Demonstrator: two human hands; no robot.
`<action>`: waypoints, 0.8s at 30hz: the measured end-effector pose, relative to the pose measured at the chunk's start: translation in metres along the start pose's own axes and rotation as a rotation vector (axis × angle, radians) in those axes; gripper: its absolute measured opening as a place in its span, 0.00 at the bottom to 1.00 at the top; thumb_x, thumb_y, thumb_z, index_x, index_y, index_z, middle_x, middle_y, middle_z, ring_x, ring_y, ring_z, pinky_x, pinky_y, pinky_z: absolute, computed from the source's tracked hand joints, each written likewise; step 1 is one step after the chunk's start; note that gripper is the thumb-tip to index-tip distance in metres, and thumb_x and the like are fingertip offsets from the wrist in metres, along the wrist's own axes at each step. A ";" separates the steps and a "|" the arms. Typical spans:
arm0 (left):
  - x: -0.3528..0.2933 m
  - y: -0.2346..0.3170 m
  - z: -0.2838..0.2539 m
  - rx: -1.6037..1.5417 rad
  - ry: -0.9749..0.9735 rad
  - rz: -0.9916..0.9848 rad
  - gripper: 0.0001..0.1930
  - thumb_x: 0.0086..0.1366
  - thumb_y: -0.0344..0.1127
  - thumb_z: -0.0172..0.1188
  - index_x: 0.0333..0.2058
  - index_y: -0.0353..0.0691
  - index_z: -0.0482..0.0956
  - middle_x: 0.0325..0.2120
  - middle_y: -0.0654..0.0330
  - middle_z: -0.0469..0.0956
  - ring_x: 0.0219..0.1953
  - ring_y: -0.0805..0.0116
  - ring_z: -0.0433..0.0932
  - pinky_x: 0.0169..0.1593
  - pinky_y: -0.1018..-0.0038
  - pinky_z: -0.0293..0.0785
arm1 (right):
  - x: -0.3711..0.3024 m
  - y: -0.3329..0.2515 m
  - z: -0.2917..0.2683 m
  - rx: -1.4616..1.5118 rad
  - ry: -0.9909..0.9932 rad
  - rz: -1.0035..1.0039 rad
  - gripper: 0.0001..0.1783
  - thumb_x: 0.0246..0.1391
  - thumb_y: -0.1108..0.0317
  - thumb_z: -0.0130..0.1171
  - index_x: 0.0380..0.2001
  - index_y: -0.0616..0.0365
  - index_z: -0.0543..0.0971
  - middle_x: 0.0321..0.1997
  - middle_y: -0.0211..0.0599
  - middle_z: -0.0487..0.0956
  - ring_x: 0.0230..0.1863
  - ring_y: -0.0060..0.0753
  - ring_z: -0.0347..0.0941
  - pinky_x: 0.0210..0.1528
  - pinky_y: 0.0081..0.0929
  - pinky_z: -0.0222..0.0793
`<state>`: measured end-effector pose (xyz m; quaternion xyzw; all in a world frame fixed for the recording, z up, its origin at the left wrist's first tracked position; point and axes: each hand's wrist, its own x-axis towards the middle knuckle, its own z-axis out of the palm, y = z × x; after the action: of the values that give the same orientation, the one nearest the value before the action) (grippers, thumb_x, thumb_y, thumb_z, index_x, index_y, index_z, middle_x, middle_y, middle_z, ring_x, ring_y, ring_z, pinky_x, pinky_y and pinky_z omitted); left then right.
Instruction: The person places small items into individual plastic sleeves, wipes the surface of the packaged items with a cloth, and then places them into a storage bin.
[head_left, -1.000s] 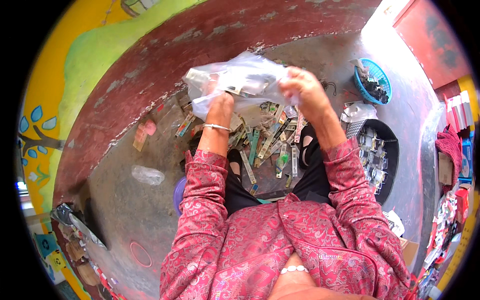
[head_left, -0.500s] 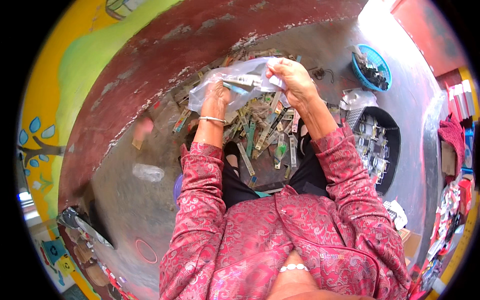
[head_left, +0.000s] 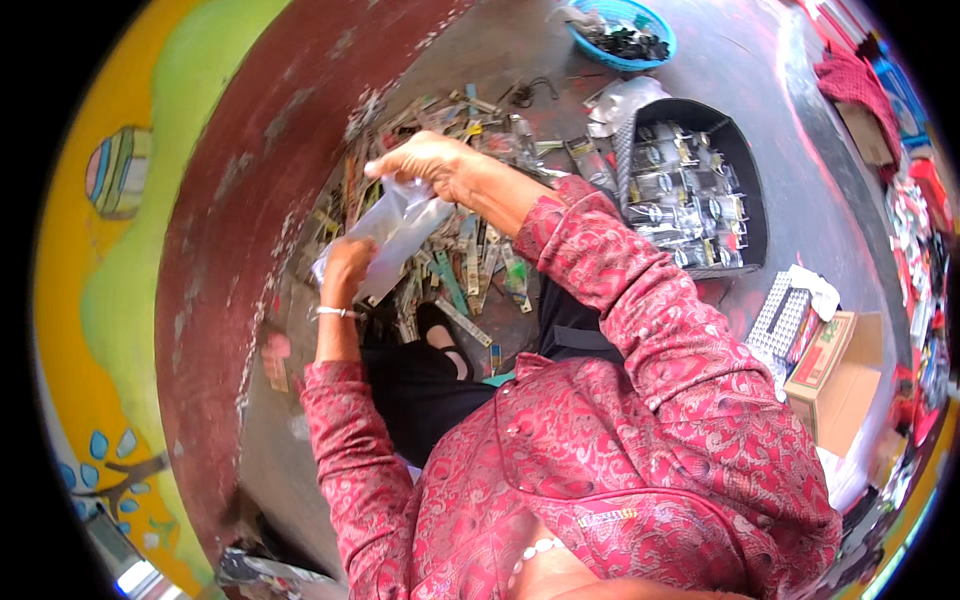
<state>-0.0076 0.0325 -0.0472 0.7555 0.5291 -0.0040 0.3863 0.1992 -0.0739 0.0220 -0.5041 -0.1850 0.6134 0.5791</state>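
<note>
A clear plastic bag (head_left: 402, 225) is stretched between my two hands above the floor. My left hand (head_left: 350, 262) is closed on its lower left side. At its upper end, my right hand (head_left: 428, 163) pinches the plastic, palm turned down. Whether anything lies inside the bag is hard to make out. Beneath and around it spreads a loose pile of long, narrow flat strips (head_left: 472, 262) in pale, green and yellowish colours, partly hidden by the bag and my arms.
To the right of the pile stands a black container (head_left: 755, 215) full of small clear packs. Behind it are a crumpled white plastic bag (head_left: 622, 105) and a blue basket (head_left: 671, 48) with dark pieces. A cardboard box (head_left: 835, 400) lies open at right. The dark red wall (head_left: 235, 215) curves along the left.
My view has swung to the right, so the basket and the black container sit further left. My right hand has turned palm down, and the bag now hangs at a slant.
</note>
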 end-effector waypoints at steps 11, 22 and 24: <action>0.054 0.132 0.034 -0.213 -0.446 0.539 0.15 0.57 0.29 0.57 0.44 0.31 0.73 0.39 0.53 0.76 0.41 0.68 0.75 0.43 0.76 0.73 | -0.047 -0.003 -0.138 -0.622 0.106 -0.211 0.12 0.43 0.63 0.61 0.18 0.61 0.77 0.17 0.30 0.72 0.22 0.20 0.65 0.25 0.23 0.60; 0.128 0.241 0.203 -0.510 -0.612 0.295 0.21 0.65 0.37 0.47 0.51 0.25 0.63 0.47 0.48 0.70 0.48 0.61 0.71 0.49 0.73 0.71 | -0.028 0.143 -0.248 0.229 0.550 0.071 0.10 0.47 0.65 0.55 0.22 0.60 0.79 0.17 0.30 0.72 0.20 0.22 0.65 0.16 0.24 0.54; 0.117 0.240 0.208 -0.524 -0.684 0.300 0.19 0.66 0.35 0.45 0.51 0.27 0.64 0.46 0.49 0.71 0.48 0.63 0.72 0.49 0.73 0.70 | -0.016 0.186 -0.275 0.189 0.840 0.301 0.08 0.41 0.66 0.58 0.21 0.60 0.78 0.17 0.34 0.72 0.18 0.26 0.66 0.15 0.25 0.53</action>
<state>0.3202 -0.0304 -0.1022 0.6559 0.2390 -0.0631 0.7132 0.3276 -0.2351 -0.2386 -0.6755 0.1980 0.4472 0.5519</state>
